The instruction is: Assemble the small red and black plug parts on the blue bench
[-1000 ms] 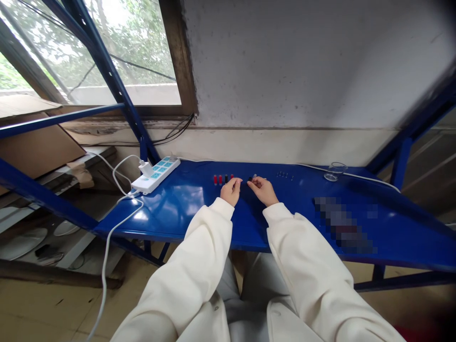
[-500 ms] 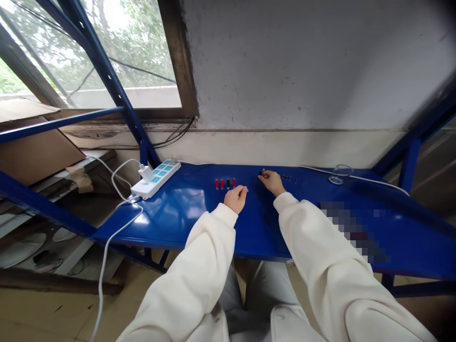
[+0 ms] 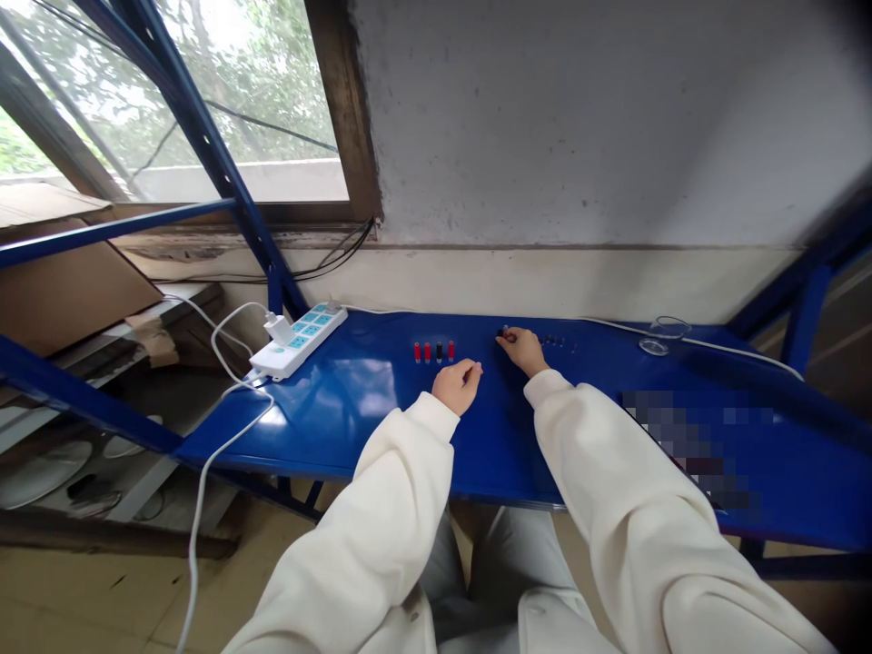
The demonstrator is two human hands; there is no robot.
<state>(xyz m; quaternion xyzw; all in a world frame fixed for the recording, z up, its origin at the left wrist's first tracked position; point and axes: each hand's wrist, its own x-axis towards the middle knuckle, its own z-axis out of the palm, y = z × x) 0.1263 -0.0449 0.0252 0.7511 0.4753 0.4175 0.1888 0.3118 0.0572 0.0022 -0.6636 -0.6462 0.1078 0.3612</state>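
My right hand [image 3: 523, 349] reaches to the back of the blue shelf [image 3: 354, 400], its fingers pinched on a small dark part I cannot make out. My left hand [image 3: 458, 385] rests on the shelf with fingers curled; nothing shows in it. A short row of small red and black upright pieces [image 3: 434, 351] stands just beyond my left hand. Several tiny dark parts [image 3: 557, 341] lie in a row to the right of my right hand. Both arms wear white sleeves.
A white power strip [image 3: 298, 339] with a plugged-in charger and white cable lies at the shelf's left rear. A glass dish [image 3: 658, 336] sits at the right rear beside a white cord. Blue rack beams cross on the left; cardboard lies beyond them.
My right hand has moved right and back, away from my left hand, toward the row of tiny parts. My left hand has drawn back slightly from the red and black pieces.
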